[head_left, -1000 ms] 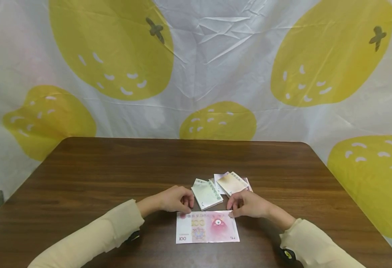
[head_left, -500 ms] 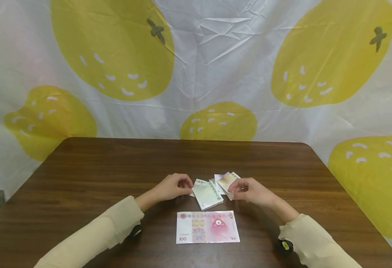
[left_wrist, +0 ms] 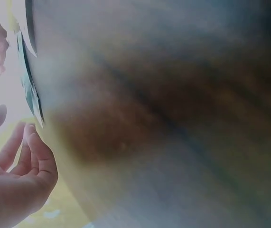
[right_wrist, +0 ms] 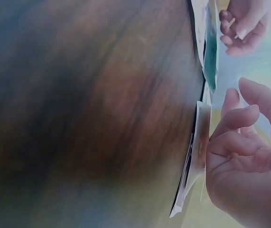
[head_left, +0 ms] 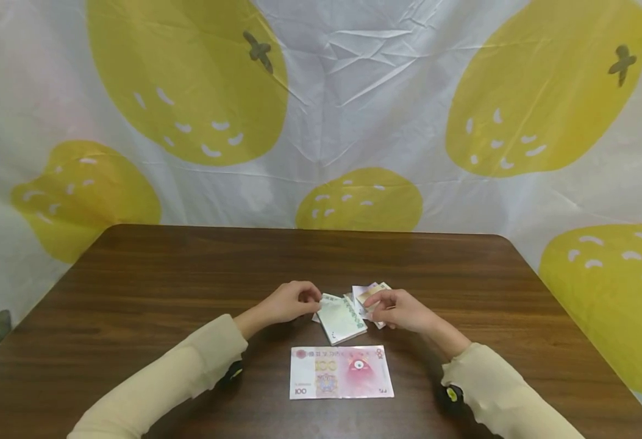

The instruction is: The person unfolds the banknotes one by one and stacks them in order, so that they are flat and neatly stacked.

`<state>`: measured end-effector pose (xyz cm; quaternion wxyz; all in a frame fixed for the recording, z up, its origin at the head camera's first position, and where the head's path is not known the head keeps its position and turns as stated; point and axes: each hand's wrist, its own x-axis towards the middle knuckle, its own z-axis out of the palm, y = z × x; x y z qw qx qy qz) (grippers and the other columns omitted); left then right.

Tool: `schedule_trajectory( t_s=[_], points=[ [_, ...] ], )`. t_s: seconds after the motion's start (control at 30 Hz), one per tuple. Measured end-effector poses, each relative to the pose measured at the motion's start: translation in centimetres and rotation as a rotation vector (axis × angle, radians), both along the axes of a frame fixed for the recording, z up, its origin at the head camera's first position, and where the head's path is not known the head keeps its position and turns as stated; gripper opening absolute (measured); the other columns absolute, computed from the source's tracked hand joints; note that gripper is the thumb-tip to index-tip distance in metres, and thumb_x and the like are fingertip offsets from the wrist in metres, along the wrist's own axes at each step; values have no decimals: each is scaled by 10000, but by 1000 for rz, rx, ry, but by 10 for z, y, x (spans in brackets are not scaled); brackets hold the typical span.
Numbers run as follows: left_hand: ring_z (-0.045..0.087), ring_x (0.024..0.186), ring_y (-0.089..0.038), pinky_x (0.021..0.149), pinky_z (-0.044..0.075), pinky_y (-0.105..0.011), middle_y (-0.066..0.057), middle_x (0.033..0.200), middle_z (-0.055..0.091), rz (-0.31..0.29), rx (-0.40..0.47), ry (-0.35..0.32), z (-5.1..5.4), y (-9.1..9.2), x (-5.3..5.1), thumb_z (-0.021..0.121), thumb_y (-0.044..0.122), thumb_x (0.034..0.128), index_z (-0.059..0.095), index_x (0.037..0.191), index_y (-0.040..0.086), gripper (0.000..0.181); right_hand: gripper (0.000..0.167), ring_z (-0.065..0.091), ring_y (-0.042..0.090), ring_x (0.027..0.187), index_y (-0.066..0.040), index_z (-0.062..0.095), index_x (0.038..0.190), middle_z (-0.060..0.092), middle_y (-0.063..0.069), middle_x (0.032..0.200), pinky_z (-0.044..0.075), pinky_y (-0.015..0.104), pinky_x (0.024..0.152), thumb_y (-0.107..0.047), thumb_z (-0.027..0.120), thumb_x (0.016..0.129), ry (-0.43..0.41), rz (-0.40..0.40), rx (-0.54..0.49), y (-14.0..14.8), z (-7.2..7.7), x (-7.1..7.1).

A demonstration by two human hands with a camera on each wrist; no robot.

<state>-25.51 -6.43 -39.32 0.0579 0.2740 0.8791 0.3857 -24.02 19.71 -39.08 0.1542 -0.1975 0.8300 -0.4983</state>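
A pink play banknote [head_left: 341, 373] marked 100 lies flat toward the front of the table. Behind it are folded green banknotes [head_left: 342, 323], with my left hand [head_left: 290, 302] at their left corner. In the left wrist view the thumb of this left hand [left_wrist: 21, 190] stands apart from its bent fingers. My right hand [head_left: 405, 311] hovers over the tan and purple banknotes [head_left: 372, 294], partly hiding them. The right wrist view has the right hand [right_wrist: 249, 175] loosely bent beside a folded note [right_wrist: 201, 135], thumb apart from the fingers, nothing pinched.
The brown wooden table [head_left: 189, 262] reaches back to a white cloth [head_left: 200, 195] printed with yellow fruit. A dark strap with a yellow-green mark [head_left: 452, 393] shows at the right cuff.
Both hands have left the pink banknote and moved back to the folded notes. The left hand is now at the green notes, the right over the tan ones. The pink note stays put.
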Motion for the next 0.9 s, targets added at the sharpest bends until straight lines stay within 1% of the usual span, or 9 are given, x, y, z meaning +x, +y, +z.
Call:
schedule_trajectory(
  t_s=[0.07,0.3,0.5,0.67,0.9],
  points=[
    [464,633,-107,564,392,-235,29,709,523,5,-10,6,0,1,-1,636,132,805,612,921,31,156,266,391,85,465,65,561,1006,486,0,606,315,194,417,-43,614,770,-13,-10,6,-2,-1,-1],
    [460,676,-96,610,381,-226,38,720,512,-11,-65,20,-2,4,-3,652,142,790,606,933,28,188,279,402,96,449,33,576,1001,460,-5,557,317,194,412,-77,650,756,-46,-31,47,-5,-4,-3],
    [461,690,-106,625,380,-232,23,728,515,-31,-66,37,0,7,-2,660,125,781,602,942,8,208,285,404,85,435,49,572,993,457,-5,541,320,185,405,-53,650,739,-50,-25,49,-8,-5,-3],
    [454,689,-115,629,373,-236,11,726,510,-34,-72,40,1,7,-2,667,127,775,596,944,1,223,296,407,88,433,57,565,998,452,6,541,314,186,396,-52,656,739,-50,-18,49,-8,-4,-1],
    [471,721,-182,637,367,-247,-40,746,526,-43,-95,60,0,8,-3,698,175,747,597,901,13,246,296,409,86,427,48,562,986,454,5,554,331,189,401,-60,678,736,-54,-16,57,-9,-6,-2]
  ],
)
